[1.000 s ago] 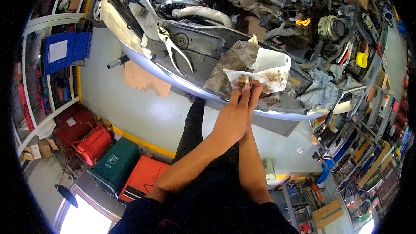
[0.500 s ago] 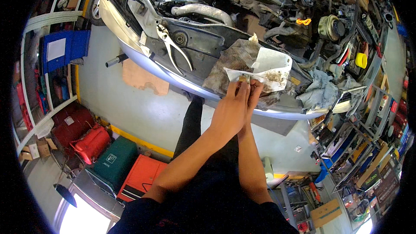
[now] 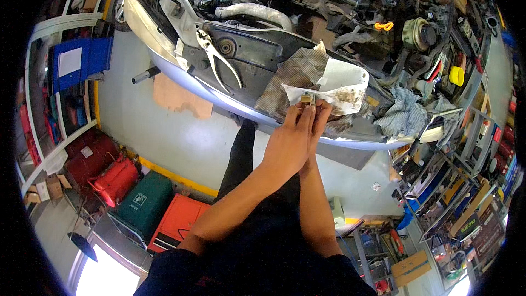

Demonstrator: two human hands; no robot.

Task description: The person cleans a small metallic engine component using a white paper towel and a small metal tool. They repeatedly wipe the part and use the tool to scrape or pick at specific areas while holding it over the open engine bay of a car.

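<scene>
My left hand (image 3: 286, 143) and my right hand (image 3: 320, 118) are close together over the front edge of an open engine bay. Their fingertips pinch a small brass-coloured metal part (image 3: 306, 99), whose exact kind I cannot make out. The left hand partly covers the right one. Just beyond the fingers sits a white cut-open container (image 3: 353, 81), its near wall smeared with brown grime. Beneath it and to its left lies a dirty striped cloth (image 3: 282, 79). Large pliers (image 3: 212, 57) with pale handles rest on the front panel, further left.
A second, grey-blue rag (image 3: 404, 114) lies on the panel at the right. Beyond are hoses (image 3: 257, 13), an orange dipstick handle (image 3: 383, 26) and a yellow cap (image 3: 456, 75). Red and green tool cases (image 3: 143, 200) stand low left; a cluttered shelf rack (image 3: 438, 186) is at the right.
My hands keep their pinch on the small metal part in nearly the same place. The whole view has shifted very slightly.
</scene>
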